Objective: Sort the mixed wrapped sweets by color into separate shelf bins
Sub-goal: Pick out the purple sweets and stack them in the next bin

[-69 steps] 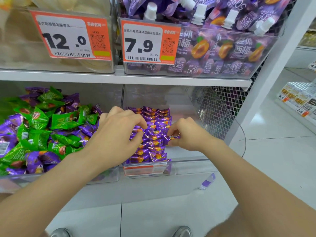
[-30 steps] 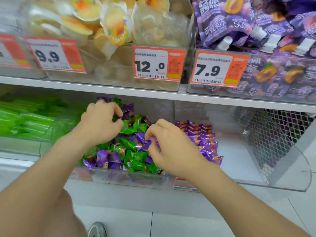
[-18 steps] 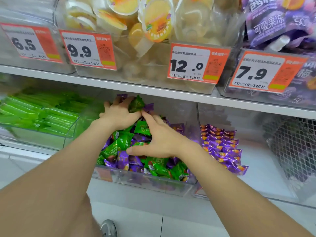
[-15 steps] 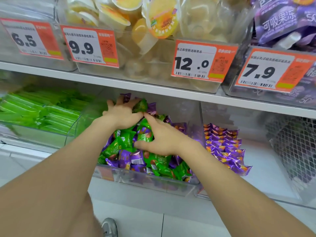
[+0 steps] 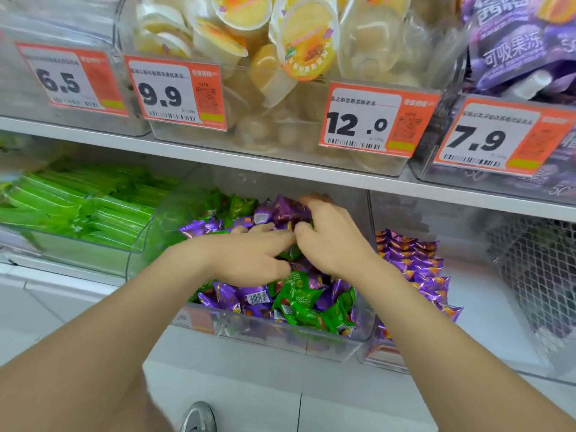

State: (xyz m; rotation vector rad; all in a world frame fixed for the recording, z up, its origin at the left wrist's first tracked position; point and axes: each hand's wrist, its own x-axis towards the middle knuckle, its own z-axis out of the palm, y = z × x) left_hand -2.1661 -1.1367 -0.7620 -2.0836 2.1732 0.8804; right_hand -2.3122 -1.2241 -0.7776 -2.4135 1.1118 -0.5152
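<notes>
Your right hand (image 5: pixel 330 244) has shifted to the back of the clear plastic mixed bin (image 5: pixel 146 241), fingers clamped on purple foil-wrapped sweets (image 5: pixel 286 213). Left hand (image 5: pixel 249 260) lies flat, fingers apart. Purples probably go out next.

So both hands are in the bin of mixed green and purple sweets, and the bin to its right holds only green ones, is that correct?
Not quite: the head view shows the right-hand bin holds only purple sweets. The left hand and right hand are indeed in the mixed bin.

Open-fronted mixed bin (image 5: pixel 280 336) beneath a low shelf edge (image 5: pixel 280 171), clear wall (image 5: pixel 370 251) toward the purple bin (image 5: pixel 405 366), bare floor (image 5: pixel 486 300) rightward.
</notes>
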